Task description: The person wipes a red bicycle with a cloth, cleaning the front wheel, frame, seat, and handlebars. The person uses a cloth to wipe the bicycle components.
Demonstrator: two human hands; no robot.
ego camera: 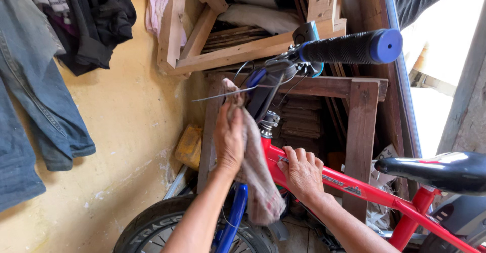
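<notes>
The left hand (229, 136) presses a grey rag (255, 174) flat-palmed against the bicycle's head tube (267, 144); the right hand (302, 172) curls closed around the red top tube (354, 186). The hanging rag could snag the brake cables (243, 68) or front tyre (152, 227).

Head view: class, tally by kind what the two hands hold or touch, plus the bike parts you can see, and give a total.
Hands: 2, left hand and right hand
Cloth: 1
Red frame: 1
Handlebar grip: 1
Saddle: 1
Front tyre: 1
Total: 7
</notes>
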